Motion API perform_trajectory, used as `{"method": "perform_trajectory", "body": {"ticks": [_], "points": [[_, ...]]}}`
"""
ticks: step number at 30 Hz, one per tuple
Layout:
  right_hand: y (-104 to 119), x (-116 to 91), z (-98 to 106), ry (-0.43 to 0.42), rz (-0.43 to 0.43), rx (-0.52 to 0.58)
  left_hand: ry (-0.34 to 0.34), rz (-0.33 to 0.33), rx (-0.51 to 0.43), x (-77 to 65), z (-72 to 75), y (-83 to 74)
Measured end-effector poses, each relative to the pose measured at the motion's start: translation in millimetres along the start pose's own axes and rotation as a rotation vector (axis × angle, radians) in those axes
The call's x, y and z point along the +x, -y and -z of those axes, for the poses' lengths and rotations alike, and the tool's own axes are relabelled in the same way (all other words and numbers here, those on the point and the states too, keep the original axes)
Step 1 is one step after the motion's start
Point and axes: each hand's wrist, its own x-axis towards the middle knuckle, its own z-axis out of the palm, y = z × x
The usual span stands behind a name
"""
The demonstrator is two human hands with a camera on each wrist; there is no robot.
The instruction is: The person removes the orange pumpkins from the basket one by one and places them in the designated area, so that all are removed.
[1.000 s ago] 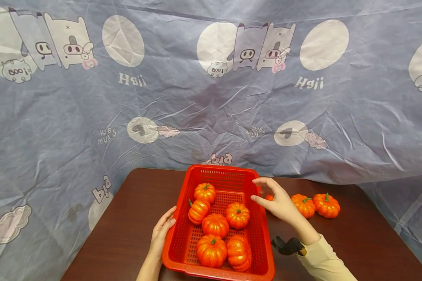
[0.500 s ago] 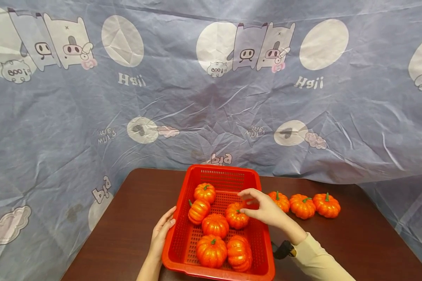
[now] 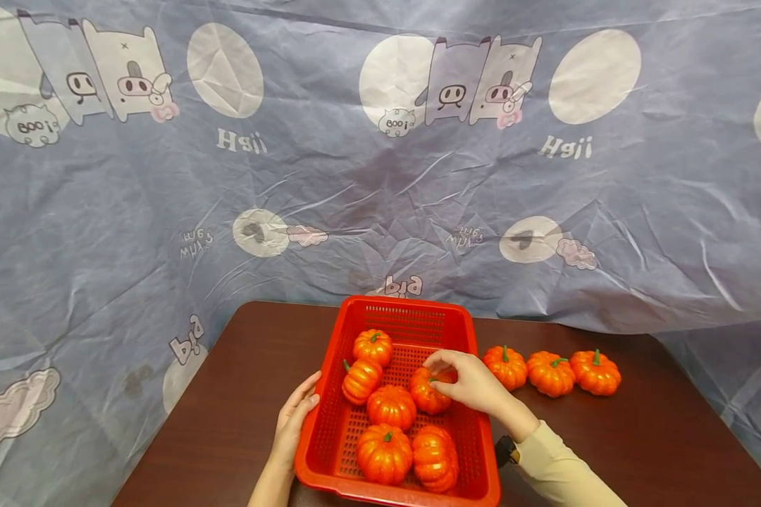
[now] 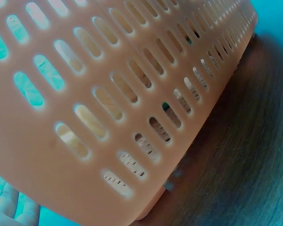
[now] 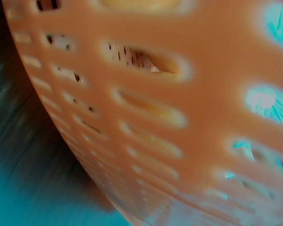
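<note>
A red plastic basket (image 3: pixel 339 486) with slotted walls stands on the table, holding several shiny orange pumpkins. At its left rim is my left hand (image 3: pixel 289 426), gripping the edge with the thumb and fingers. My right hand (image 3: pixel 472 384) reaches in over the right rim. Its curled fingers and thumb grip a pumpkin (image 3: pixel 423 400) in the basket's right half, partly covering its top. To the left lie a sideways pumpkin (image 3: pixel 361 382) and another pumpkin (image 3: pixel 390 408). Both wrist views mostly show the basket's outer wall (image 4: pixel 94 136); some left fingers (image 4: pixel 7 200) appear at the lower left.
Right of the basket, three pumpkins stand in a row: a near one (image 3: pixel 506 367), a middle one (image 3: pixel 550 374) and an outer one (image 3: pixel 596 372). The dark brown table (image 3: pixel 209 408) ends at a hanging blue-grey printed cloth (image 3: pixel 330 176).
My right hand has moved left from the basket's right rim and down onto a pumpkin inside, uncovering a pumpkin on the table. My left hand stays at the rim.
</note>
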Motion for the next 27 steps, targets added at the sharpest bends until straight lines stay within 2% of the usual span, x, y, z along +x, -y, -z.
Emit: {"method": "perform_trajectory", "body": {"ticks": [10,18,23,27], "points": [[-1.0,1.0,-2.6,-0.020,-0.006,-0.024,-0.030,0.009,0.017,0.6,-0.1,1.6],[-0.9,-0.6,-6.9,-0.037,-0.017,-0.089,-0.019,0.009,-0.001,0.0,-0.8,1.0],[-2.4,-1.3,-7.9,-0.109,0.001,-0.067,-0.022,0.009,0.000,0.1,-0.4,1.7],[-2.7,-2.3,-5.8,-0.191,0.001,-0.007,-0.013,0.000,0.001,0.3,0.0,2.4]]}}
